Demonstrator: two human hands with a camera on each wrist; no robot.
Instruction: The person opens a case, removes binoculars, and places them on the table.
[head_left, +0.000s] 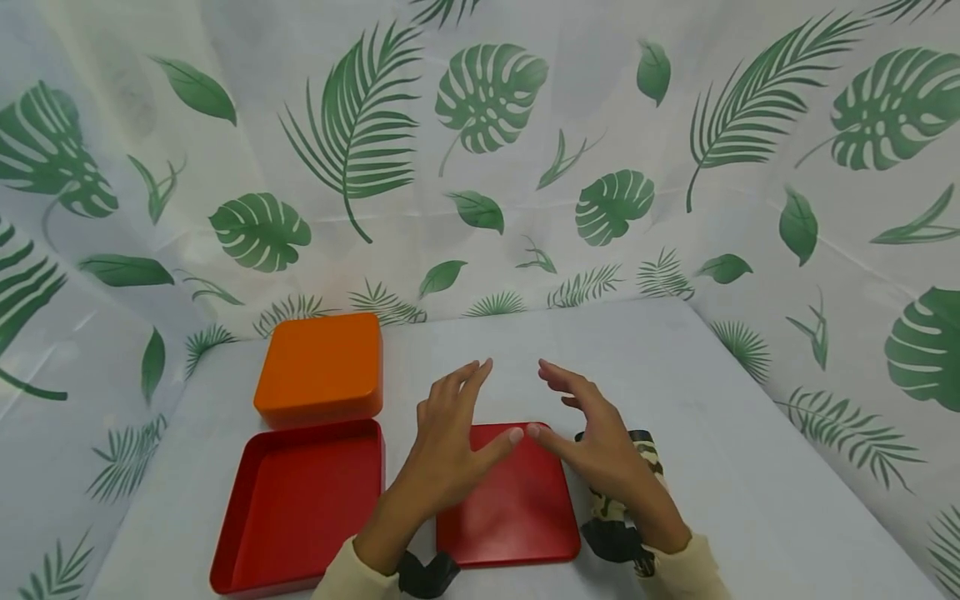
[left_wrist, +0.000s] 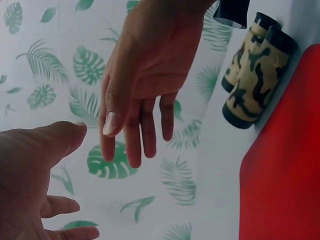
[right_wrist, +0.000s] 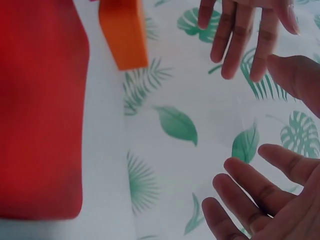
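"Anything done?"
"Seemingly all remains; left hand (head_left: 450, 437) and right hand (head_left: 603, 437) hold nothing, grips apart."
"The flat red square tray (head_left: 517, 517)?"
"Below, well inside the desk's (head_left: 750, 467) far edge, beside camouflage-patterned binoculars (left_wrist: 257, 85)."

Tray (head_left: 315, 500) & flat box (head_left: 517, 508) r red, taller box (head_left: 318, 367) orange, binocs (left_wrist: 257, 82) tan/blk camo, sleeves (head_left: 352, 577) cream, tbl (head_left: 750, 475) wht, cloth (head_left: 540, 212) wht w/ grn leaf print.

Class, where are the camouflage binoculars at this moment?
In the head view, the camouflage binoculars lie on the white table, just right of the red square piece, partly hidden by the right hand.
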